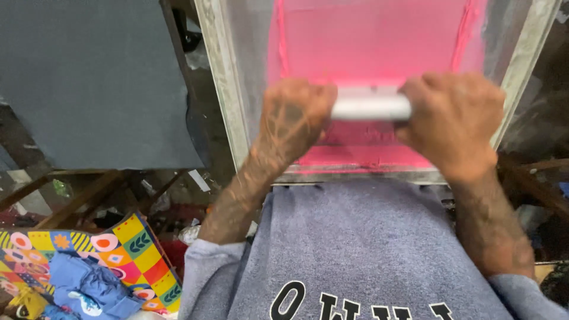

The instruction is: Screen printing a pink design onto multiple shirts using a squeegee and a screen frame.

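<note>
squeegee [370, 108]: lies crosswise on the screen mesh, near its front edge
left hand [294, 115]: on the squeegee's left end
right hand [451, 121]: on the squeegee's right end
printing screen frame [224, 77]: straight ahead, its front rail just behind the person's sweatshirt [361, 237]
flat platen board [89, 77]: left of the frame, apart from it
wooden supports [77, 195]: under the board
patterned box [136, 255]: front left, below the board
crumpled cloth [89, 287]: in the box

Bright pink ink covers the screen [373, 41] in its pale grey frame [222, 77]; the squeegee handle [370, 108] is white (the cloth [142, 249] beside shows multicoloured geometric patches).
</note>
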